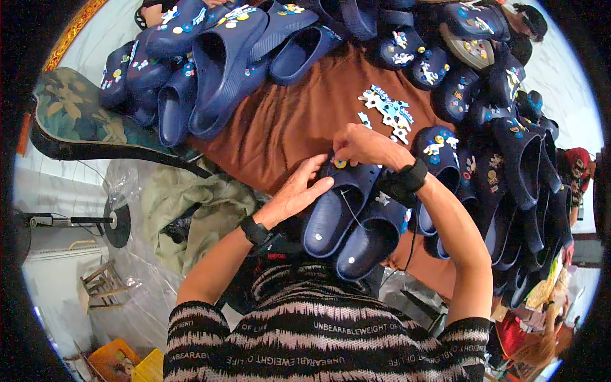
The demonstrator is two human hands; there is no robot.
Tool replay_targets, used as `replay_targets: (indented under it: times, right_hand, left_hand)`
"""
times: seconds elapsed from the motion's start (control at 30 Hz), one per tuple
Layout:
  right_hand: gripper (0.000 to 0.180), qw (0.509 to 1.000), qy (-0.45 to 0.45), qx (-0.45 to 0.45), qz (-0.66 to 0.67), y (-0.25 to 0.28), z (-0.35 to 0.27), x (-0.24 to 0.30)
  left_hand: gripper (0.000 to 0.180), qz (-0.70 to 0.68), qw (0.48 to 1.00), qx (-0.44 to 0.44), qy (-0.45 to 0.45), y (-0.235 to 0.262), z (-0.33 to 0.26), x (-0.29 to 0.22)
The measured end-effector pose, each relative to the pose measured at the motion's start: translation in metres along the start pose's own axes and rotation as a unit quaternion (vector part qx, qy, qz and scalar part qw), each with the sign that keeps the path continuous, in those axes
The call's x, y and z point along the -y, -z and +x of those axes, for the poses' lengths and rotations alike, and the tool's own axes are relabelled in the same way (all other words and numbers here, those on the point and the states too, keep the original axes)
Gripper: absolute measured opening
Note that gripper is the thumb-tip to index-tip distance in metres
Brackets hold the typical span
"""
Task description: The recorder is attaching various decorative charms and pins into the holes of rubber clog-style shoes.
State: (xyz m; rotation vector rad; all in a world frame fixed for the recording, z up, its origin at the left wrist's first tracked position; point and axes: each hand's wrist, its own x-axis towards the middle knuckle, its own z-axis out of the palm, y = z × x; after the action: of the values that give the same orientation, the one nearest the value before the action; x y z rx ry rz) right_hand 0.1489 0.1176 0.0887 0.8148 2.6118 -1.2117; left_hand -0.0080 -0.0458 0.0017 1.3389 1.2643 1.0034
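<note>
**Left hand (294, 192) and right hand (361, 146) on one dark blue clog (326, 221)**

In the head view, the clog sits at the near edge of the worktop (273, 137), which is covered in brown cloth, close in front of the person's striped top (331, 331). Its toe points away from the body. The left hand grasps the clog's left side, thumb along the upper and fingers against the toe. The right hand is bent over the toe with its fingertips drawn together; whether something is pinched between them cannot be told. Just below those fingertips, a round yellow charm (340, 163) shows on the clog. Each wrist wears a black band (256, 233).

A second clog (371, 242) lies just beside the first, on its right, and a thin white string (349, 207) runs between the two. Beyond the right hand, a cluster of blue and white charms (389, 108) lies on the cloth.

Decorated clogs (229, 60) are heaped at the far left, and more clogs (522, 159) are piled along the right. To the left are a leaf-patterned chair (70, 111), a bunched olive cloth (191, 219), a wooden stool (102, 288) and, lower down, an orange basket (111, 358).
</note>
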Motion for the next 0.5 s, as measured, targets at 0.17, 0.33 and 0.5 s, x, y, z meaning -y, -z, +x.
replay_targets:
  times: [0.17, 0.33, 0.5]
  right_hand:
    - [0.017, 0.996, 0.010, -0.004, -0.085, -0.008, 0.001, 0.008]
    - [0.016, 0.975, -0.003, -0.001, -0.221, -0.009, 0.001, 0.024]
    - [0.024, 0.977, -0.012, 0.057, -0.205, -0.004, 0.006, 0.023]
  left_hand:
    - [0.074, 0.026, 1.000, -0.009, -0.002, -0.002, -0.006, -0.004]
    - [0.077, 0.031, 0.999, -0.017, -0.006, -0.004, -0.009, -0.004]
    - [0.082, 0.077, 0.996, -0.025, -0.045, -0.009, -0.012, -0.001]
